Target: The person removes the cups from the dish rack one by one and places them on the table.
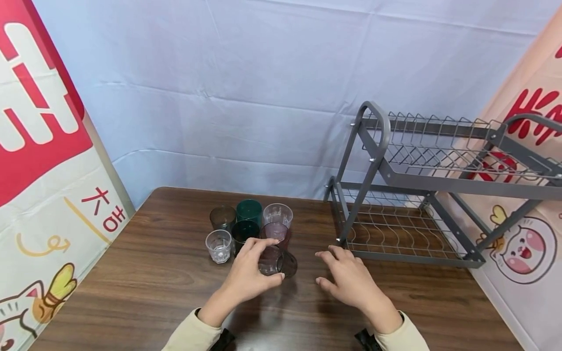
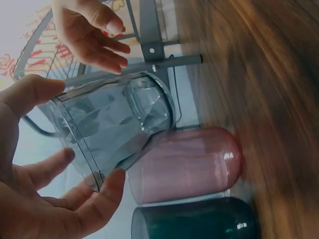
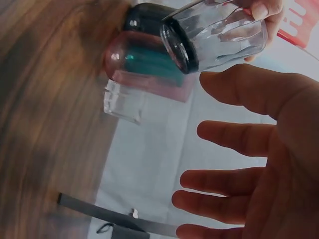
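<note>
My left hand (image 1: 246,278) holds a clear grey glass (image 2: 114,117) by its rim, thumb on one side and fingers on the other. Tipped on its side above the table, the glass has its thick base (image 1: 289,264) turned toward my right hand (image 1: 349,279). That right hand has its fingers spread and nothing in them, a short way from the base. Just beyond the held glass stands a pink glass (image 2: 194,167), partly hidden in the head view. Beside it are a dark green glass (image 1: 245,230) and a small clear glass (image 1: 218,246).
Behind these stand a brownish glass (image 1: 222,217), a teal glass (image 1: 249,210) and another clear glass (image 1: 278,213). A two-tier grey metal dish rack (image 1: 461,185) occupies the right side of the wooden table (image 1: 153,273). A pale cloth (image 1: 246,107) hangs along the back edge.
</note>
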`<state>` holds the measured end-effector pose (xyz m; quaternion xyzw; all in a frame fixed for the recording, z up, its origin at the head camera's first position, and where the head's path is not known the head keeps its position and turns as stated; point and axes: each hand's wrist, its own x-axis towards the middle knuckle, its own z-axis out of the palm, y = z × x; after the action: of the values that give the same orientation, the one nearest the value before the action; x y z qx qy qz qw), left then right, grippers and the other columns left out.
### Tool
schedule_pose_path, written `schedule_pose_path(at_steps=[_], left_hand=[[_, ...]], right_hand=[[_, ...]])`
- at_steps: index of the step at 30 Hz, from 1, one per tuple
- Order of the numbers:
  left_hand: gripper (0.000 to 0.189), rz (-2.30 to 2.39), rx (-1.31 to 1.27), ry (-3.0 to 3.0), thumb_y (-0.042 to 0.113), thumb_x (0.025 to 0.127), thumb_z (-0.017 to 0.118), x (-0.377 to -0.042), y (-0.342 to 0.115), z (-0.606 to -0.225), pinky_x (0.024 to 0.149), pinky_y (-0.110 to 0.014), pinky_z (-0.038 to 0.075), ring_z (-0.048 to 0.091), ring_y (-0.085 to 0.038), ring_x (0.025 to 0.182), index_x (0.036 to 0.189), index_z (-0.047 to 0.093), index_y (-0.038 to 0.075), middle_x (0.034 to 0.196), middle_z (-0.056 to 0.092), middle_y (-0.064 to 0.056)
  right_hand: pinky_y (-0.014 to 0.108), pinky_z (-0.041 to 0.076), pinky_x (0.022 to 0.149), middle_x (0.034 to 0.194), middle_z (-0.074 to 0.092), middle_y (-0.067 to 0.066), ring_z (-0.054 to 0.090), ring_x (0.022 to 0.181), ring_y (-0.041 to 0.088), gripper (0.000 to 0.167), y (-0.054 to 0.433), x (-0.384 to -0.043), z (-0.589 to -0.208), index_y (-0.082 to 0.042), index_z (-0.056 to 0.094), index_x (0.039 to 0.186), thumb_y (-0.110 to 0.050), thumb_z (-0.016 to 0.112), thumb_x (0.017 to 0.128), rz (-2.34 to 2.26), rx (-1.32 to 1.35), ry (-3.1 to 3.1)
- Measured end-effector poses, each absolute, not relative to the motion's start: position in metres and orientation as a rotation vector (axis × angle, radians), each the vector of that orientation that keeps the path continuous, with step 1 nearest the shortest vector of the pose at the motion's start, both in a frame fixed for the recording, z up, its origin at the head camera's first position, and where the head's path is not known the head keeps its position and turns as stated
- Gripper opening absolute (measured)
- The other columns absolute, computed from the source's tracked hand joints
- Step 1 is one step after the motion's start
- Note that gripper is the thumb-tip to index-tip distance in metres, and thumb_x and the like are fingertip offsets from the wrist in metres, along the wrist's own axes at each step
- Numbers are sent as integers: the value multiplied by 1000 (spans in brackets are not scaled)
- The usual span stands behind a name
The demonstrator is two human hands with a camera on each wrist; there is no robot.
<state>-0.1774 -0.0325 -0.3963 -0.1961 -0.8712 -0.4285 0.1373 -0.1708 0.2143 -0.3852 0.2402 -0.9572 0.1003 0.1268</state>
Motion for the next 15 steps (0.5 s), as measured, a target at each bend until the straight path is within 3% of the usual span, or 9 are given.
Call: schedule_pose_path(at_steps=[15], left_hand=[[63,-1051,-369,-2644,30,56,84,-171,-69,-405,74,-43,45,54,-21,94,114,62,23,104,54,-3]], right_hand=[[49,43,69,110,57,14,55,95,33,43,180,-183,-404,-11,62,112,-31,75,75,323,828,-2786]])
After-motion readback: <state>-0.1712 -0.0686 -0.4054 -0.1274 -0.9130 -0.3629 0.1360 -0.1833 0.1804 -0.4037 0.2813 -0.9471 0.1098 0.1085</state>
